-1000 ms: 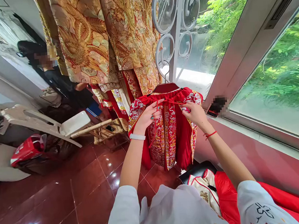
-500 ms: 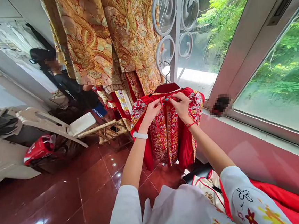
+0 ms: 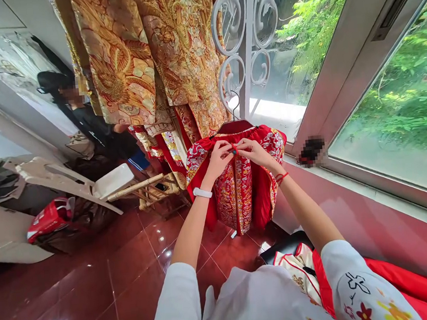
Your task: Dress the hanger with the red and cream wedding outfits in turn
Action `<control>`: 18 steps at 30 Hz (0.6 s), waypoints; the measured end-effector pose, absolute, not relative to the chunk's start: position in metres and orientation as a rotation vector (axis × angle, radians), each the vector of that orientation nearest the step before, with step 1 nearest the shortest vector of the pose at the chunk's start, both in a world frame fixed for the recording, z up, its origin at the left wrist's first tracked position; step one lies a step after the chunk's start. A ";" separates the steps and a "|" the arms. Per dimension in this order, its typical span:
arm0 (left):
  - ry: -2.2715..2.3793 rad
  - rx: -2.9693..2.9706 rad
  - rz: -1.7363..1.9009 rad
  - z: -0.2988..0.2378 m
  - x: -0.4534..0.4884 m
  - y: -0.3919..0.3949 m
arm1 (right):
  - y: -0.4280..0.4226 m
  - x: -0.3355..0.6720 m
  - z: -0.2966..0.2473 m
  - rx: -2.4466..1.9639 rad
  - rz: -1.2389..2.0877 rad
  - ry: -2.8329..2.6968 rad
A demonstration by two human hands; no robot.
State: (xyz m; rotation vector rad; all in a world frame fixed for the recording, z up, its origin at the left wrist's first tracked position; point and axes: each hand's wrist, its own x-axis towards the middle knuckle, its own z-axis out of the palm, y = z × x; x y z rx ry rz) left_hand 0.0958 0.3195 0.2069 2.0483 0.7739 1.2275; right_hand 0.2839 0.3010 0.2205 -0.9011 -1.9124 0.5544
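The left hand (image 3: pixel 221 158) has its thumb and fingers pinched together on a red cord (image 3: pixel 234 149), and the right hand (image 3: pixel 253 151) pinches the same cord from the other side, the fingertips of the two nearly meeting. A white band (image 3: pixel 203 193) circles the left wrist; a thin red string (image 3: pixel 282 178) circles the right.

The cord lies at the neck of a red embroidered jacket (image 3: pixel 243 197), which hangs upright straight ahead of the person — its front worked in gold and silvery patterns, its shoulders spreading left and right past the hands. A dark hanger (image 3: pixel 233 127) carries it, the hook rising toward white scrollwork (image 3: pixel 229 21) at the far side.

Far and to the left, gold brocade garments (image 3: pixel 118 58) hang above a bamboo rack (image 3: pixel 152 194). Beyond the rack, farther left, stand a white chair (image 3: pixel 115 181) and a person in dark clothes (image 3: pixel 92 121); a red bag (image 3: pixel 50 219) sits nearer, before the chair.

To the right is a wide window (image 3: pixel 390 89) with greenery outside. Near on the right, a cream garment with red trim (image 3: pixel 300 270) and red cloth (image 3: pixel 406 277) lie beside a black surface (image 3: pixel 286 245) — what it belongs to, I cannot tell.
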 end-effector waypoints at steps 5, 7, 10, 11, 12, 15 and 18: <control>0.895 2.179 1.281 0.223 0.096 0.314 | 0.302 0.286 0.216 -1.018 0.261 -1.879; 0.958 2.314 1.256 0.231 0.096 0.313 | 0.300 0.283 0.217 -1.023 0.177 -1.887; 1.031 2.515 1.212 0.241 0.098 0.311 | 0.297 0.277 0.219 -1.027 0.090 -1.863; 1.050 2.566 1.203 0.243 0.098 0.311 | 0.296 0.275 0.219 -1.034 0.049 -1.843; 1.064 2.610 1.191 0.245 0.097 0.310 | 0.295 0.275 0.219 -1.047 0.003 -1.824; 1.103 2.736 1.115 0.245 0.090 0.311 | 0.293 0.281 0.220 -1.108 -0.129 -1.831; 1.193 2.835 1.012 0.244 0.074 0.315 | 0.293 0.302 0.220 -1.217 -0.215 -1.873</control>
